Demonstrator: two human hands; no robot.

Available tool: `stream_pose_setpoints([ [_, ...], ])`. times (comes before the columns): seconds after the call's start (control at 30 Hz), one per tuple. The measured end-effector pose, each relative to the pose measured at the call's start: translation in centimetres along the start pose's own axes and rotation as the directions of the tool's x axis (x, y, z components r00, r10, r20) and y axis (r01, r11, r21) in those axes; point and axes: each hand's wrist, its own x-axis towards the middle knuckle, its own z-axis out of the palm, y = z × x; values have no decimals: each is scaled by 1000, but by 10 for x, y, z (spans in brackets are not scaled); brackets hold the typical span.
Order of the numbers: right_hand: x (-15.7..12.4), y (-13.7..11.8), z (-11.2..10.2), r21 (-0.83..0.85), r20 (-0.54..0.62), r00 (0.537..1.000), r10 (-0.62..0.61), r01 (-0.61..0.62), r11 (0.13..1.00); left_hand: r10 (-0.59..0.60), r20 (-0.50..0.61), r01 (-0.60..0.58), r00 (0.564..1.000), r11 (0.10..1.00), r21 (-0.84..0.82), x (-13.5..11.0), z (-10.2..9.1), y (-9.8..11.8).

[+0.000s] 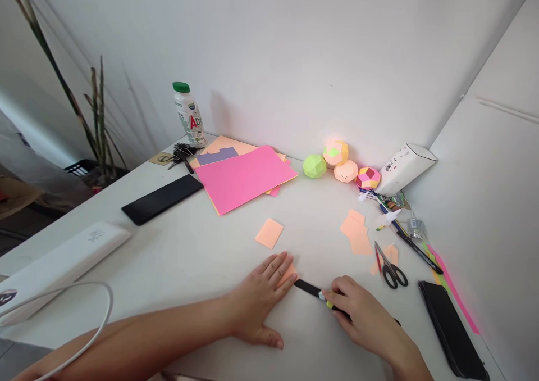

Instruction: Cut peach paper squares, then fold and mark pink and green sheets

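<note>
My left hand (265, 288) lies flat on the white table with fingers stretched out, pressing on a small peach paper piece (288, 274) that it mostly covers. A black-handled utility knife (309, 287) with a yellow part is gripped in my right hand (357, 311). Its dark blade points left, and the tip reaches the paper's edge beside my left fingers. Just beyond my left fingertips is another peach paper square (269, 233), lying apart. Further right are several peach paper pieces (357, 234) and a pair of scissors (391, 268) with black handles.
Pink paper sheets (246, 178) lie at the back, near a white bottle (189, 114) and keys (182, 153). Several folded paper balls (314, 166) stand by the wall. A black slab (162, 199), a white case (59, 266) and a black phone-like object (452, 327) flank the work area.
</note>
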Motion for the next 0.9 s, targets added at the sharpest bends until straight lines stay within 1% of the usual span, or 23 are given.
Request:
stream_pose_setpoints([
  [0.23,2,0,5,-7,-42,999,-22,22,1000,-4,1,4,1000,1000,-5,0,0,0],
  [0.47,4,2,7,-10,-57,998,-5,4,1000,5,-11,-5,1000,1000,-2,0,1,1],
  [0.6,7,1,9,-13,-79,997,-17,16,1000,-2,6,2,1000,1000,4,0,1,1],
  [0.8,9,1,10,-56,-135,990,-44,37,998,11,-15,-11,1000,1000,3,-1,1,0],
  [0.9,11,1,13,-59,-150,988,-41,32,998,7,-2,-7,1000,1000,-4,-1,0,0],
])
